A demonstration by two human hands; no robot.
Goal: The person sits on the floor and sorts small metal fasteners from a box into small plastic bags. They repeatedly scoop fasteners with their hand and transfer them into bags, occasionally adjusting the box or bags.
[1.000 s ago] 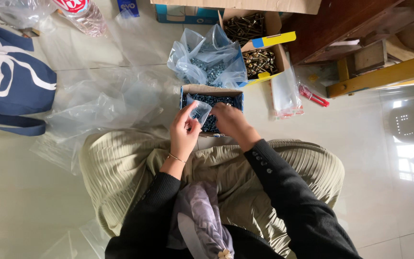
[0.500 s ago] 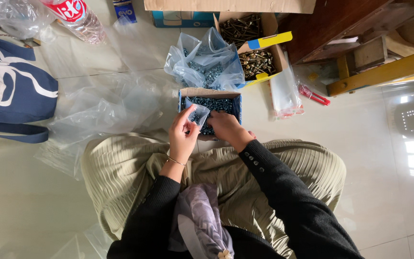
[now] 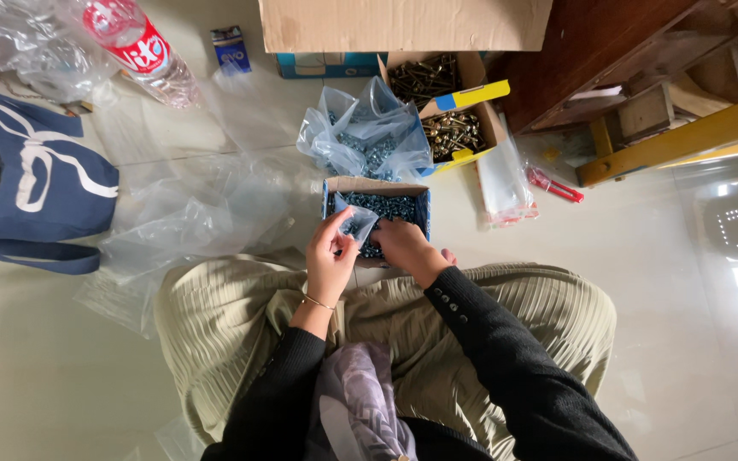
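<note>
Item: small clear plastic bag [image 3: 354,224], held at its mouth over the blue box of screws [image 3: 379,207] on the floor, in front of the knees
Left hand [image 3: 328,265]: closed, pinched the bag's edge btw thumb and fingers
Right hand [image 3: 403,247]: at the box's near edge, beside the bag; fingers curled, whether it gripped screws could not be told
Handling (est.): bag film thin, soft, slippery, easily pierced by points; best taken at the rim w/ both sides spread. Screws small, hard, heavy in bulk, prone to scatter
Nearby: larger plastic bag of screws [image 3: 367,137], cardboard boxes of brass-coloured screws [image 3: 442,107], navy tote bag [image 3: 32,183], plastic bottle [image 3: 141,51]
</note>
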